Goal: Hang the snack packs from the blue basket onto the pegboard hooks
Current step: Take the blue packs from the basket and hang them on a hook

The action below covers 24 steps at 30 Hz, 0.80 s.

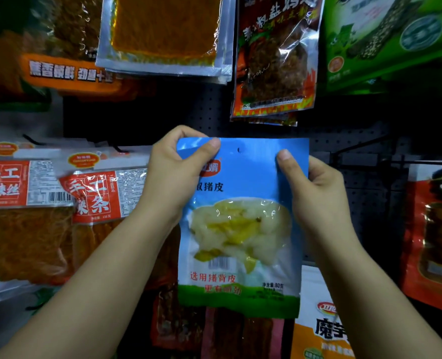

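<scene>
Hands are pinching the blue snack pack (240,224) by its top corners, left hand (178,174) and right hand (315,193), before the pegboard (365,203); you're handling something light, floppy, slick, so keep gripping beside the hang hole (239,150).

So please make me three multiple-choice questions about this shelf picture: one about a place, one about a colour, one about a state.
1. Where does the left hand hold the snack pack?
A. upper left corner
B. bottom edge
C. middle of the right side

2. What is the main colour of the top of this pack?
A. red
B. blue
C. black

3. What is the state of the hang hole?
A. on a hook
B. torn open
C. free, no hook through it

Key: 1 A, the thumb pinches that corner while the right hand holds the upper right edge; 2 B, the top is blue; 3 C, the hole shows whole with nothing in it.
</scene>
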{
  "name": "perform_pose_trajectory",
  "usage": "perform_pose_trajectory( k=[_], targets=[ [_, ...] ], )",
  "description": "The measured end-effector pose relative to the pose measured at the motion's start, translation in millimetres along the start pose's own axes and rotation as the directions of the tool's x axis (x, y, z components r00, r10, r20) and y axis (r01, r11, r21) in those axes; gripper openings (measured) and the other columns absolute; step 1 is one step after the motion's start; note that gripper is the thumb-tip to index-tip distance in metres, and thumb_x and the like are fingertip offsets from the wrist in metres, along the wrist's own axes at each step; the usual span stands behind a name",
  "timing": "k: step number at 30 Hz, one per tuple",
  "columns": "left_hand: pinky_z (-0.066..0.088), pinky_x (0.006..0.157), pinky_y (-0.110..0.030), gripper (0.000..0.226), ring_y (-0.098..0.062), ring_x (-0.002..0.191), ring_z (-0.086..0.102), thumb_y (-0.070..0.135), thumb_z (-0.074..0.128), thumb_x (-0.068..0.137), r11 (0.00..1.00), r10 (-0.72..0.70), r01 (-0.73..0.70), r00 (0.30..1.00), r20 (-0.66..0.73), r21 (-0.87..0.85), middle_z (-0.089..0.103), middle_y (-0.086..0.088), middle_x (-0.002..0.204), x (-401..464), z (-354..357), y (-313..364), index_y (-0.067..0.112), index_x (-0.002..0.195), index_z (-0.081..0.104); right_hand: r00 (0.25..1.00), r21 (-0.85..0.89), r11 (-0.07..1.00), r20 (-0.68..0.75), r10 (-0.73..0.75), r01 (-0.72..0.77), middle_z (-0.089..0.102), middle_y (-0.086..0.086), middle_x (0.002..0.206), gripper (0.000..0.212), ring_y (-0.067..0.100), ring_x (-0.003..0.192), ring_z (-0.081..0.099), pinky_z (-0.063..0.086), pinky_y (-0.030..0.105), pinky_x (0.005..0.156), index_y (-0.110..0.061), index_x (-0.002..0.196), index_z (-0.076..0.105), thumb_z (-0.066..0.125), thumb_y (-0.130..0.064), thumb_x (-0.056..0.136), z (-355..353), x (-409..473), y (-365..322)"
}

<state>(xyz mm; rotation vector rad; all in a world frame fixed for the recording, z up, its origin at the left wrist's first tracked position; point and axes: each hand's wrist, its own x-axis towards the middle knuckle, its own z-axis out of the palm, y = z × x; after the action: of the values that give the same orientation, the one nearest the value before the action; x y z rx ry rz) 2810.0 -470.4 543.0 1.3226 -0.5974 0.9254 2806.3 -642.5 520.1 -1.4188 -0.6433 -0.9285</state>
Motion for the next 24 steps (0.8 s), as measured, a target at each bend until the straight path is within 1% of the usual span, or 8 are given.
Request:
perform_pose_trajectory(
  k=[6, 10, 13, 15, 18, 20, 22, 24],
  targets=[
    [0.049, 0.045, -0.018, 0.021, -0.006, 0.051, 0.065, 0.019, 0.072, 0.081, 0.999, -0.027, 0.027, 0.999, -0.019, 0.023, 0.066, 0.008, 0.055, 9.5, 2.5, -2.1, 0.017, 0.070, 0.054, 1.000, -0.059, 0.998, -0.002, 0.027, -0.027, 0.075, -0.012, 0.073, 0.029, 0.000, 0.066, 0.069, 0.047, 0.014, 0.055, -0.021, 0.069, 0.070, 0.057, -0.029, 0.094, 2.0, 8.4, 0.5],
    [0.049, 0.044, -0.018, 0.021, -0.007, 0.051, 0.066, 0.019, 0.071, 0.082, 0.998, -0.055, 0.055, 0.998, -0.024, 0.024, 0.067, 0.008, 0.055, 10.8, 4.3, -2.9, 0.016, 0.072, 0.054, 0.998, -0.105, 0.992, -0.032, 0.060, -0.063, 0.071, 0.020, 0.086, 0.039, 0.040, 0.081, 0.065, 0.044, 0.032, 0.066, 0.002, 0.080, 0.065, 0.057, -0.034, 0.094, 4.2, 12.0, 2.1],
    [0.049, 0.044, -0.019, 0.020, -0.007, 0.051, 0.066, 0.019, 0.071, 0.082, 0.998, -0.060, 0.061, 0.998, -0.031, 0.007, 0.067, 0.008, 0.054, 11.5, 2.6, -3.1, 0.016, 0.072, 0.054, 0.998, -0.128, 0.990, -0.022, 0.055, -0.057, 0.075, 0.002, 0.080, 0.031, 0.017, 0.073, 0.071, 0.049, 0.024, 0.059, -0.012, 0.076, 0.070, 0.057, -0.033, 0.094, 4.6, 14.4, 0.2],
    [0.049, 0.043, -0.018, 0.019, -0.006, 0.050, 0.065, 0.018, 0.071, 0.083, 0.998, -0.068, 0.067, 0.997, -0.034, -0.014, 0.066, 0.008, 0.053, 12.4, 1.5, -4.6, 0.015, 0.072, 0.054, 0.998, -0.136, 0.989, -0.016, 0.056, -0.058, 0.073, -0.003, 0.071, 0.032, 0.008, 0.063, 0.065, 0.047, 0.021, 0.056, -0.012, 0.070, 0.068, 0.058, -0.032, 0.093, 5.6, 15.7, -0.7],
    [0.048, 0.043, -0.017, 0.020, -0.005, 0.049, 0.065, 0.018, 0.071, 0.082, 0.997, -0.079, 0.079, 0.996, -0.032, 0.009, 0.066, 0.009, 0.052, 13.7, 2.7, -11.7, 0.015, 0.073, 0.054, 0.997, -0.160, 0.985, -0.038, 0.063, -0.068, 0.055, 0.023, 0.066, 0.047, 0.017, 0.060, 0.045, 0.034, 0.030, 0.058, 0.008, 0.072, 0.055, 0.059, -0.035, 0.092, 5.0, 18.1, 3.8],
    [0.047, 0.043, -0.016, 0.022, -0.003, 0.050, 0.065, 0.020, 0.073, 0.081, 0.994, -0.058, 0.062, 0.997, -0.043, 0.090, 0.066, 0.010, 0.053, 14.3, 4.5, -20.4, 0.019, 0.070, 0.054, 0.996, -0.215, 0.973, -0.058, 0.068, -0.079, 0.057, 0.032, 0.074, 0.051, 0.021, 0.058, 0.041, 0.032, 0.028, 0.057, 0.013, 0.077, 0.054, 0.059, -0.036, 0.091, 3.4, 17.5, 9.1],
    [0.046, 0.042, -0.015, 0.022, -0.001, 0.052, 0.064, 0.023, 0.074, 0.080, 0.983, -0.042, 0.052, 0.997, -0.063, 0.175, 0.065, 0.010, 0.056, 15.9, 6.0, -30.0, 0.022, 0.069, 0.055, 0.997, -0.311, 0.949, -0.073, 0.036, -0.057, 0.058, 0.020, 0.061, 0.049, 0.024, 0.051, 0.038, 0.030, 0.026, 0.051, 0.007, 0.069, 0.056, 0.059, -0.037, 0.091, 2.6, 16.6, 15.1],
    [0.047, 0.045, -0.017, 0.023, 0.000, 0.055, 0.064, 0.027, 0.073, 0.080, 0.968, -0.017, 0.038, 0.996, -0.084, 0.248, 0.064, 0.011, 0.062, 19.9, 7.4, -38.5, 0.026, 0.068, 0.054, 0.993, -0.475, 0.880, -0.109, -0.038, -0.019, 0.042, 0.000, 0.046, 0.051, 0.016, 0.044, 0.030, 0.022, 0.027, 0.047, -0.005, 0.057, 0.047, 0.058, -0.042, 0.089, 2.0, 17.1, 19.5]
  ],
)
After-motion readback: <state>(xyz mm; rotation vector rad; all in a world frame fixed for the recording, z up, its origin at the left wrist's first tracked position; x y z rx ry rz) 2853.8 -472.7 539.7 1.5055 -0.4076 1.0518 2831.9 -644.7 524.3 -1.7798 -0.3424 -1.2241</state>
